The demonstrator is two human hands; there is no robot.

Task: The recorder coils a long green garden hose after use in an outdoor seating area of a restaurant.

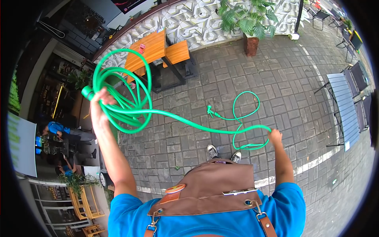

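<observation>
A green garden hose (189, 123) stretches across in front of me. My left hand (104, 97), raised at the left, grips a bundle of its loops. A green cylindrical hose fitting (87, 92) sticks out beside that hand. At the right, my right hand (275, 137) is closed around a single run of the hose. From there the hose drops to the paving and curls into a loose loop. At its end a green spray nozzle (210, 110) lies on the bricks, ahead of my shoes (212, 150).
A wooden table (148, 49) and bench (176, 54) stand ahead to the left. Beyond is a potted plant (251, 44) by a patterned low wall (195, 23). A slatted table (343, 109) with chairs is at the right. Two people sit inside at the left, one bent forward (63, 130).
</observation>
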